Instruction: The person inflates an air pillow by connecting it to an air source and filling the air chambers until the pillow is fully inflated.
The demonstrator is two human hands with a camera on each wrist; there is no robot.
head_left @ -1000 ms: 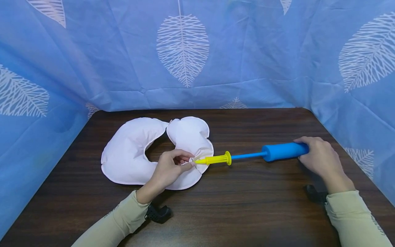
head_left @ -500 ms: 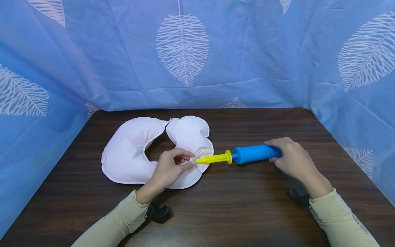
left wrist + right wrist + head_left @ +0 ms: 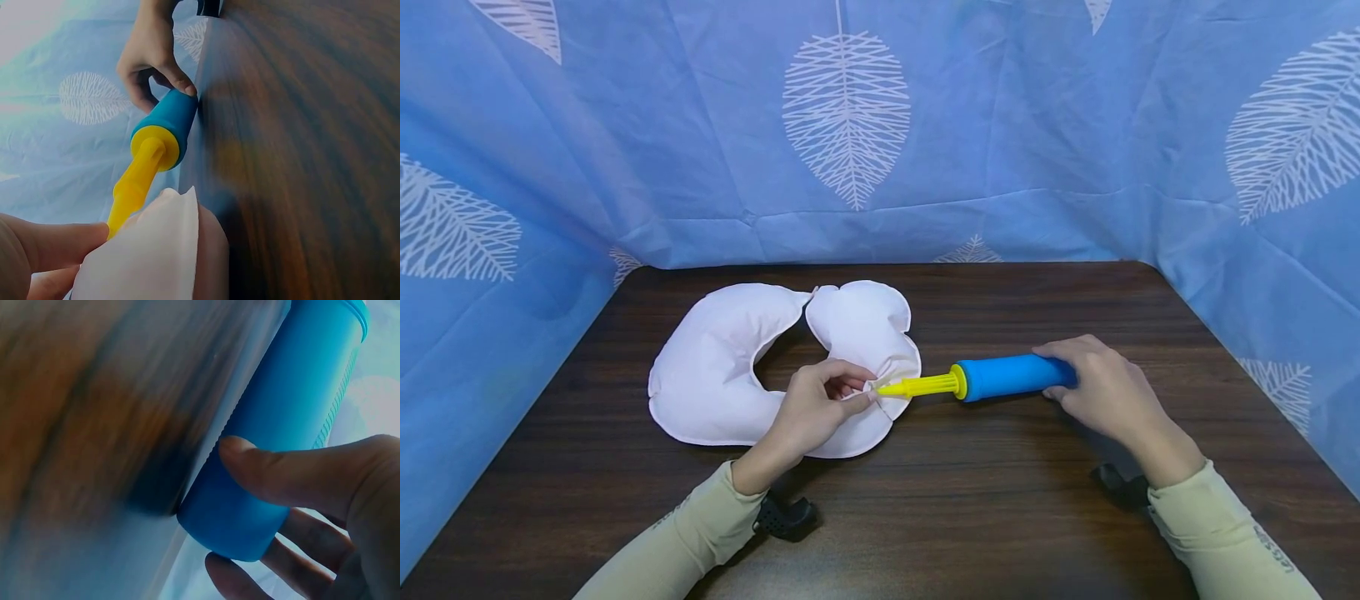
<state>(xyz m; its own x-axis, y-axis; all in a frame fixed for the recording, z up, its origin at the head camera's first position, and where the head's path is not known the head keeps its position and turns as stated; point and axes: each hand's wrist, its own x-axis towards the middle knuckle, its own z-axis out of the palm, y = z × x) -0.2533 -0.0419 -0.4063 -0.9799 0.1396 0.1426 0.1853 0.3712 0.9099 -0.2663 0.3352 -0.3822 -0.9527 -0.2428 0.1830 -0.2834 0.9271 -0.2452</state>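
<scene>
A pale pinkish-white inflatable neck pillow [image 3: 715,375], plumped up with puckered seams, lies on the left half of the table. My left hand [image 3: 812,404] pinches the pillow's right part where the yellow nozzle tip of a hand pump [image 3: 1003,377] meets it; the fingers hide the valve there. In the left wrist view, the thumb touches the yellow nozzle [image 3: 134,181] beside the pillow fabric. My right hand [image 3: 1108,387] grips the rear end of the pump's blue barrel. The barrel [image 3: 269,425] sits flush against the yellow collar, the rod out of sight.
The dark wood-grain table [image 3: 1000,500] spreads under everything. Blue curtains [image 3: 700,125] with white leaf prints stand behind it and at both sides. A black wrist-worn device [image 3: 786,518] hangs under the left wrist, and another [image 3: 1120,485] under the right.
My right hand has slid the blue barrel left toward the pillow, and the blue rod has disappeared into it. The left hand and the pillow have hardly moved.
</scene>
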